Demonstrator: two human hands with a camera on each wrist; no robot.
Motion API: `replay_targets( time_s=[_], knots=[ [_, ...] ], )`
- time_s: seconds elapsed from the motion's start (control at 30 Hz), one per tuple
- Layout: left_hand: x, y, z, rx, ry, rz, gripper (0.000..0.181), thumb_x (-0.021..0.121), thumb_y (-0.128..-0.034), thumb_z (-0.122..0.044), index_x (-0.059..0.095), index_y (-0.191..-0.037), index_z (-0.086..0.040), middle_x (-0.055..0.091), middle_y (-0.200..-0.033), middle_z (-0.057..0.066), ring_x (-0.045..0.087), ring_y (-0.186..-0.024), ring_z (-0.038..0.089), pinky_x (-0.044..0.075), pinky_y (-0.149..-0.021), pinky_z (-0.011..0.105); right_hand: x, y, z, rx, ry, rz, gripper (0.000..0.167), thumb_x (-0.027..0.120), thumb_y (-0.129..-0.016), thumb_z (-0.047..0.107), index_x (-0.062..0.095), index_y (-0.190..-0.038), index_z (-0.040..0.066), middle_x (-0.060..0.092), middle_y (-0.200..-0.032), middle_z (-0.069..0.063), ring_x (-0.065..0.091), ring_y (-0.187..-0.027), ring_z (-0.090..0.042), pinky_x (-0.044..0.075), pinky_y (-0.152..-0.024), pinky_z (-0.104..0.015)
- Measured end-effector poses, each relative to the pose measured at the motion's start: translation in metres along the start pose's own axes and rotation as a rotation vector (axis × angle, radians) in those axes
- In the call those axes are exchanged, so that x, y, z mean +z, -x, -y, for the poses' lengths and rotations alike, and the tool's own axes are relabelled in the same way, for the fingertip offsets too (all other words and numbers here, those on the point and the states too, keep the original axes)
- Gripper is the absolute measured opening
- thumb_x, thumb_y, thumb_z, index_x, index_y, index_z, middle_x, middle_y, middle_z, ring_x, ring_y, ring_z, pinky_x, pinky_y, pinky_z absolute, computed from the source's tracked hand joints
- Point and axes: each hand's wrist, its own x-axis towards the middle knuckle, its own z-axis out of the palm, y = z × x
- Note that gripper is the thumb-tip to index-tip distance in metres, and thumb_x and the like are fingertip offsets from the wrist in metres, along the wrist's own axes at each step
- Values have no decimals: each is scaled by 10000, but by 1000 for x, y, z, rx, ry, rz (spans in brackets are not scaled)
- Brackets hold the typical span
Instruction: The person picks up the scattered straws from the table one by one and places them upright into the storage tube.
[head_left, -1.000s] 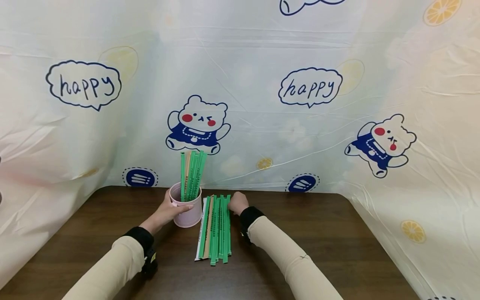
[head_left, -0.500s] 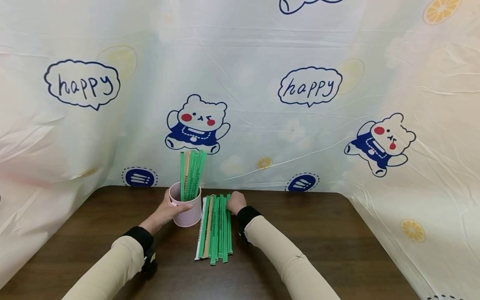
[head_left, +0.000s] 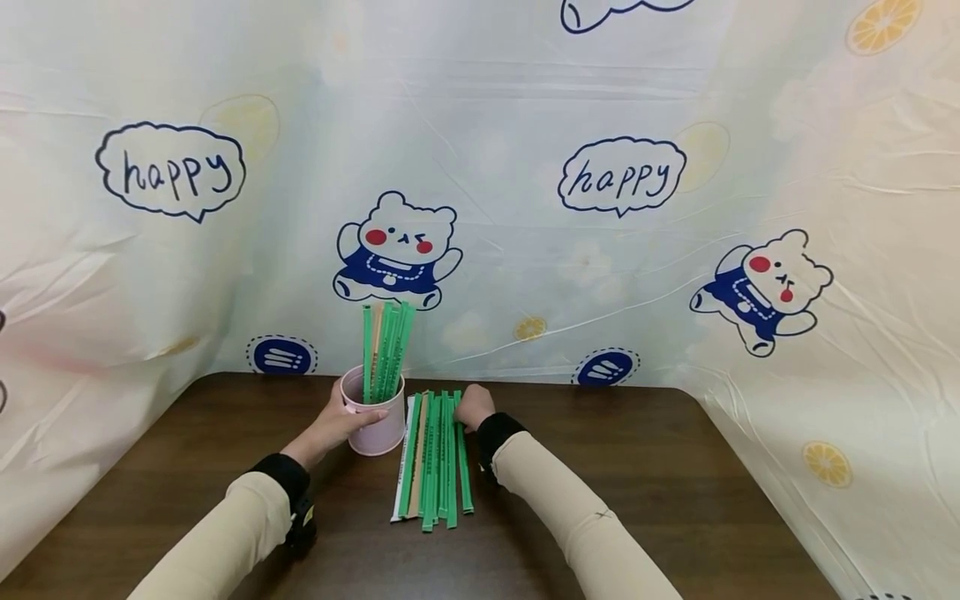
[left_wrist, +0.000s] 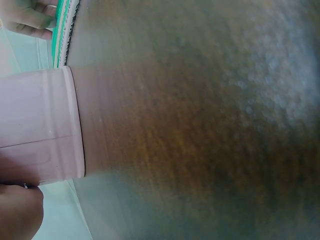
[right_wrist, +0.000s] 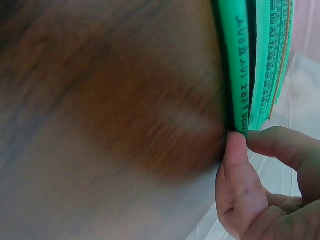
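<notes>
My left hand point(head_left: 337, 421) grips a pink cup point(head_left: 378, 436) around its side, the thumb lying across the front. Several green wrapped straws point(head_left: 389, 354) and a tan one stand upright inside it. To the right of the cup lies a row of wrapped straws point(head_left: 431, 467), mostly green, with a tan one and a white one point(head_left: 402, 475) on the left side. At the row's far right end, my right hand point(head_left: 476, 407) pinches the far tip of a green straw point(right_wrist: 235, 55) between thumb and index finger, plain in the right wrist view. That straw slants slightly apart from the others.
A dark wooden table point(head_left: 637, 483) carries everything. Behind it hangs a pale curtain point(head_left: 495, 267) printed with bears and "happy" bubbles, reaching down to the table's back edge. Black bands point(head_left: 501, 433) with cameras sit on both wrists.
The near end of the pinched green straw has swung right, opening a gap from the row. My left hand and the cup have stayed in place.
</notes>
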Motion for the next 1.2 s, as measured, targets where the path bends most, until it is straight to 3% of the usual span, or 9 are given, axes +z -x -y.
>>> replay_targets(
  time_s=[0.3,0.37,0.43,0.57,0.73,0.8,0.87,1.1,1.2],
  knots=[
    [-1,-1,-2,3,-18,-5,1085,690,-942,-358,-115,-1593,-35,80,-1641,311,225,-1482,483,244,-1230,690,-16,3,9,-50,14,-22,168,727,-891,-4,687,-1023,-99,700,-823,-223,717,-628,-307,596,-561,-338],
    [-1,-1,-1,7,-10,-6,1086,694,-940,-349,-114,-1595,-37,75,-1642,309,221,-1484,480,243,-1231,688,-22,4,12,-78,1,5,75,694,-897,-34,666,-842,-76,618,-664,-162,717,-638,-335,603,-589,-355],
    [-1,-1,0,8,-8,-7,1089,698,-938,-349,-111,-1595,-34,76,-1641,310,221,-1482,480,246,-1231,687,-24,-4,8,-106,1,43,304,678,-904,-40,547,-636,23,465,-536,-77,692,-604,-334,593,-605,-365],
    [-1,0,3,13,-10,-7,1094,701,-933,-354,-108,-1592,-27,73,-1637,312,223,-1479,478,252,-1228,688,-5,-64,-26,-215,-12,53,558,669,-924,27,249,-605,208,235,-530,22,593,-508,-289,521,-563,-359],
    [0,0,4,11,-6,-3,1103,708,-925,-351,-108,-1589,-16,74,-1638,316,217,-1491,469,243,-1240,671,28,-159,-70,-266,-67,-33,211,719,-932,133,512,-907,169,516,-828,-33,629,-639,-240,566,-590,-377],
    [0,1,3,8,-5,-2,1104,707,-924,-349,-109,-1587,-15,75,-1637,318,216,-1491,470,240,-1240,672,24,-167,-65,-251,-103,-43,312,731,-944,190,545,-1193,169,608,-1037,-63,667,-752,-224,598,-654,-392],
    [0,1,2,6,-7,0,1102,703,-927,-357,-112,-1587,-18,77,-1636,318,217,-1486,474,240,-1237,679,10,-159,-55,-332,-135,-63,394,713,-957,207,528,-1297,132,644,-1068,-75,658,-758,-191,564,-628,-360],
    [-1,1,-2,11,-12,0,1092,699,-928,-353,-107,-1586,-21,69,-1633,318,216,-1481,477,238,-1234,685,-81,-8,59,-306,-232,-97,374,631,-970,34,541,-1333,24,630,-1101,-173,607,-890,-276,526,-764,-365],
    [0,1,-2,13,-15,2,1092,698,-931,-352,-110,-1584,-18,67,-1632,319,214,-1482,478,239,-1233,687,-97,21,85,-359,-291,-151,369,572,-975,-14,517,-1340,-27,600,-1114,-192,577,-900,-249,488,-754,-307]
  ],
)
